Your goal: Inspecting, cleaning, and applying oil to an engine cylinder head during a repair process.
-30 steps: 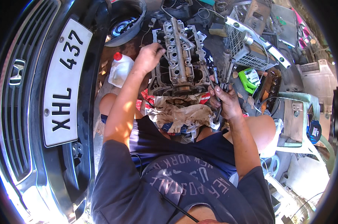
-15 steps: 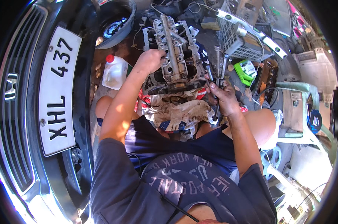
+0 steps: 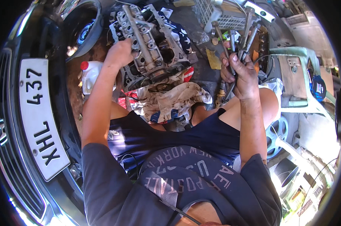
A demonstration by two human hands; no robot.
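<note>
A greasy metal cylinder head (image 3: 143,42) rests on an engine block (image 3: 174,47) in front of me. My left hand (image 3: 119,53) is at the left side of the head, fingers curled in; what they grip, if anything, is hidden. Off to the right of the engine, my right hand (image 3: 242,73) is closed around a bunch of long metal rods (image 3: 248,28) with thick, socket-like ends pointing up and away. Their exact kind is unclear. Beneath the engine's near end lies a stained, crumpled plastic sheet (image 3: 178,98), between my legs.
Left of me is a dark car front with a white plate (image 3: 38,113). A white jug with a red cap (image 3: 92,77) and a round tub (image 3: 93,35) stand beside the engine. Beyond are a grey crate (image 3: 230,19) and a star-patterned cloth (image 3: 182,37); a pale green chair (image 3: 306,105) is right.
My right hand has moved right and up, away from the engine, with the rods. The view has shifted, so the engine appears further left. My left hand stays at the cylinder head.
</note>
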